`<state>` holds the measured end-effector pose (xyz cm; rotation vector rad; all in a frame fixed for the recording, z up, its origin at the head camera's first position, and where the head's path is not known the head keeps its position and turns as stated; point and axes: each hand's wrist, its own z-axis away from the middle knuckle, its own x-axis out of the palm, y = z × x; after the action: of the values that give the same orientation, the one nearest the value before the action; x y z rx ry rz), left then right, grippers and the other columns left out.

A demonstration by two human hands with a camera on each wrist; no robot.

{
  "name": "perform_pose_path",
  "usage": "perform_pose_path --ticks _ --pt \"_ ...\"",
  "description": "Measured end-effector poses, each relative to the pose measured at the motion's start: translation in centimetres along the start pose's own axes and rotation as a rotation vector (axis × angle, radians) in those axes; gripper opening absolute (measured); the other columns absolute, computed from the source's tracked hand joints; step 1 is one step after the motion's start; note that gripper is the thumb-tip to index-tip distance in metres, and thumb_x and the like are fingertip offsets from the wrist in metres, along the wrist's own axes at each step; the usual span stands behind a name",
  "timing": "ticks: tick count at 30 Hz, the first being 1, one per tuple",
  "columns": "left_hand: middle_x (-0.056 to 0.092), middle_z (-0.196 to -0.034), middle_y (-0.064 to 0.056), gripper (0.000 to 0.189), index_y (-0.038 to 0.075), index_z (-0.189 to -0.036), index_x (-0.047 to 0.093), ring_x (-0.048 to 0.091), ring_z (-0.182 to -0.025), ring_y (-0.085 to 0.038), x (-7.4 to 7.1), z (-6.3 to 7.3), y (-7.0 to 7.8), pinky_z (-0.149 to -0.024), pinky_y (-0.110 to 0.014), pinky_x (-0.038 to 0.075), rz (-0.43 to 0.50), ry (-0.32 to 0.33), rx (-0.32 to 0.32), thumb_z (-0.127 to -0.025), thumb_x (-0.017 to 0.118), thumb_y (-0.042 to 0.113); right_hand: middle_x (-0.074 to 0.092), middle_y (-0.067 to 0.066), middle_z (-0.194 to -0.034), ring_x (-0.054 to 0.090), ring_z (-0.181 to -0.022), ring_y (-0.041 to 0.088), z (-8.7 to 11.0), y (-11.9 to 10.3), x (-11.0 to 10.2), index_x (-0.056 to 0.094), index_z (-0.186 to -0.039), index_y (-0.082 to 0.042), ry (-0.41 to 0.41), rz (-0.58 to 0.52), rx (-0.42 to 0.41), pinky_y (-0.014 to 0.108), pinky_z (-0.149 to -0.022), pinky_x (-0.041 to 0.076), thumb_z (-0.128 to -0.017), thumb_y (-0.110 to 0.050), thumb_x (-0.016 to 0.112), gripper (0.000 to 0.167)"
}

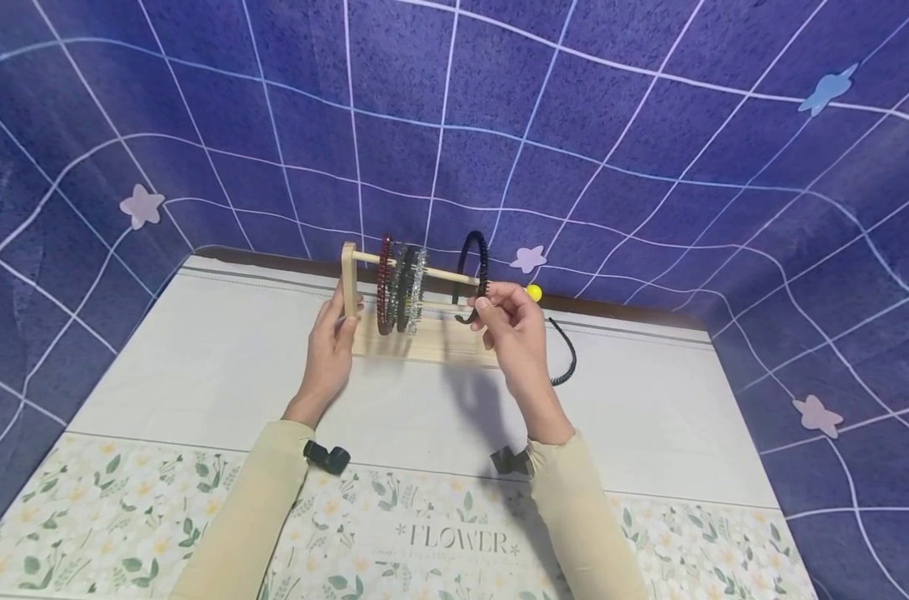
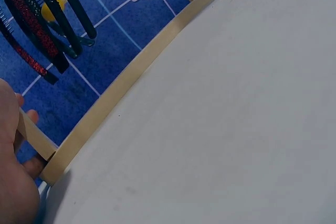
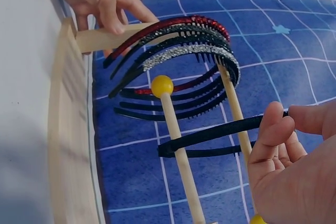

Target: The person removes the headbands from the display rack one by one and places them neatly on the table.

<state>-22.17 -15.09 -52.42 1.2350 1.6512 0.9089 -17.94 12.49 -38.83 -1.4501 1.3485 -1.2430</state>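
Note:
A wooden headband stand point(image 1: 424, 348) with two horizontal rods stands at the back of the table. My left hand point(image 1: 330, 346) grips its left upright point(image 1: 350, 283), thumb in front and fingers behind. Several glittery headbands hang on the rods, among them a red headband point(image 1: 384, 287) and a silver headband point(image 3: 173, 52). Towards the rods' right end, my right hand point(image 1: 516, 329) pinches a black headband point(image 1: 484, 258) between thumb and fingers. In the right wrist view this black headband point(image 3: 210, 136) loops around the rods, apart from the others.
Another black headband point(image 1: 566, 358) lies on the white tabletop point(image 1: 634, 400) right of the stand. Yellow balls cap the rods, one yellow ball point(image 1: 534, 292) showing beyond my right hand. A blue gridded cloth point(image 1: 439, 125) rises behind the table; a floral cloth point(image 1: 394, 533) covers its front.

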Motion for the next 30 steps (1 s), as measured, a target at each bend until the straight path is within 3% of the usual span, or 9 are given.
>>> perform_pose_path --ticks 4,10,15,30 --pt "0.052 -0.152 -0.024 0.071 0.031 -0.178 0.025 0.059 -0.142 -0.045 -0.1 0.1 -0.1 -0.127 -0.055 0.049 0.000 -0.003 0.000 -0.117 0.048 0.005 0.079 -0.001 -0.094 0.065 -0.068 0.009 0.0 -0.3 -0.2 0.068 -0.107 -0.008 -0.006 -0.008 -0.009 0.016 -0.048 0.042 -0.105 0.008 0.066 0.016" --pt "0.052 -0.154 -0.022 0.072 0.039 -0.177 0.024 0.060 -0.142 -0.044 -0.2 0.1 -0.2 -0.127 -0.053 0.049 -0.011 -0.007 0.005 -0.117 0.048 0.006 0.079 0.009 -0.096 0.065 -0.067 0.010 0.2 -1.0 -0.4 0.067 -0.104 -0.012 0.008 -0.024 -0.016 0.016 -0.047 0.041 -0.105 0.010 0.065 0.021" --pt "0.052 -0.154 -0.022 0.073 0.042 -0.177 0.024 0.061 -0.142 -0.043 -0.2 0.1 -0.1 -0.127 -0.052 0.049 -0.013 -0.009 0.006 -0.117 0.047 0.007 0.079 0.008 -0.095 0.065 -0.067 0.009 0.3 -1.4 -0.6 0.068 -0.104 -0.012 0.014 -0.035 -0.024 0.016 -0.047 0.043 -0.105 0.009 0.065 0.022" --pt "0.048 -0.153 -0.032 0.071 0.021 -0.179 0.022 0.057 -0.143 -0.052 0.1 0.0 0.0 -0.127 -0.059 0.047 0.001 -0.006 0.001 -0.116 0.045 -0.001 0.079 0.001 -0.093 0.064 -0.067 0.009 0.6 -2.3 -1.7 0.068 -0.104 -0.012 0.017 -0.044 -0.057 0.018 -0.047 0.043 -0.105 0.011 0.065 0.023"
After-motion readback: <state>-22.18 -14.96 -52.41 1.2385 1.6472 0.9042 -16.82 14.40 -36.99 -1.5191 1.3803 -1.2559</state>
